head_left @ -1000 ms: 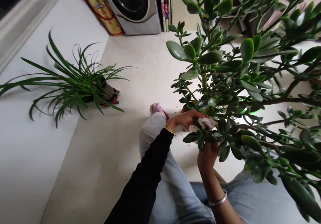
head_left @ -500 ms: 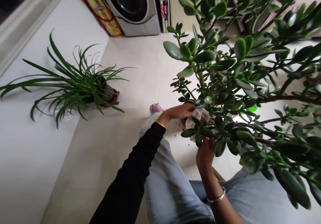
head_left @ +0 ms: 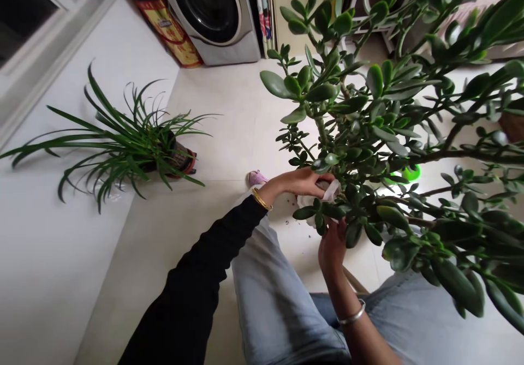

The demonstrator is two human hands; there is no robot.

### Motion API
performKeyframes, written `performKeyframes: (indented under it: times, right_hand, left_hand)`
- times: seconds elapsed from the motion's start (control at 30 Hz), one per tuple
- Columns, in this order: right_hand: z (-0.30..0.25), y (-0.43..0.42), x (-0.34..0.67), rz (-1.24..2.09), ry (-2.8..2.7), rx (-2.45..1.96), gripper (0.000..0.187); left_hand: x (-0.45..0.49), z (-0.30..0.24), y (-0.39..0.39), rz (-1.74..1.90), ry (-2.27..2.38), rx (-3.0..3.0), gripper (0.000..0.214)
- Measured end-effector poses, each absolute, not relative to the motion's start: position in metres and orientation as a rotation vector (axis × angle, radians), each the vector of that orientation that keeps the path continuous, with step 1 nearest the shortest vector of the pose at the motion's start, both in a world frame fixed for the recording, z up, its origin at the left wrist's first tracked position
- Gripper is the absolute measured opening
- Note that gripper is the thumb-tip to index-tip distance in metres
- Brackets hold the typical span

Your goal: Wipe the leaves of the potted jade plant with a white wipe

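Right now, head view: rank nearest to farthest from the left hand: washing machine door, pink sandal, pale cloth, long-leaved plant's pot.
1. Pale cloth: held in the left hand.
2. Pink sandal: on the floor, left of the hand.
3. Long-leaved plant's pot: farther left, near the white wall.
4. Washing machine door: ahead and left, at the view's top.

leafy plant [head_left: 395, 148]: glossy, oval green leaves, branches spread wide | whitish wad [head_left: 332, 190]: crumpled, partly hidden behind leaves
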State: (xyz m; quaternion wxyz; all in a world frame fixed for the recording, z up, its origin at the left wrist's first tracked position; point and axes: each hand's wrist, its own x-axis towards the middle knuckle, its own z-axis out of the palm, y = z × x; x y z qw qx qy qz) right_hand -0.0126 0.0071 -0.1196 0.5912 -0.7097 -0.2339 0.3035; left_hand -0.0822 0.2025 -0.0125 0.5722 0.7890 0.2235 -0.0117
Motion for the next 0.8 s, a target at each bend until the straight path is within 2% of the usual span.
performKeyframes:
  times: [0.17, 0.33, 0.57, 0.67, 0.8]
  right_hand:
    - [-0.124, 0.006, -0.014, 0.688, -0.523, -1.664, 0.044]
    - [-0.126, 0.005, -0.013, 0.674, -0.544, -1.690, 0.045]
    - [-0.124, 0.004, -0.013, 0.693, -0.501, -1.661, 0.043]
    - [-0.126, 0.002, -0.014, 0.717, -0.457, -1.648, 0.042]
    - [-0.131, 0.000, -0.014, 0.735, -0.417, -1.598, 0.040]
  left_hand:
    - [-0.078, -0.007, 0.195, -0.149, 0.613, 1.872, 0.035]
    - [-0.078, -0.003, 0.190, -0.146, 0.659, 1.876, 0.024]
    - [-0.092, -0.035, 0.188, 0.188, 0.637, 1.645, 0.020]
    - [-0.101, -0.060, 0.182, 0.453, 0.810, 1.384, 0.016]
    - [-0.111, -0.089, 0.170, 0.714, 0.935, 1.101, 0.034]
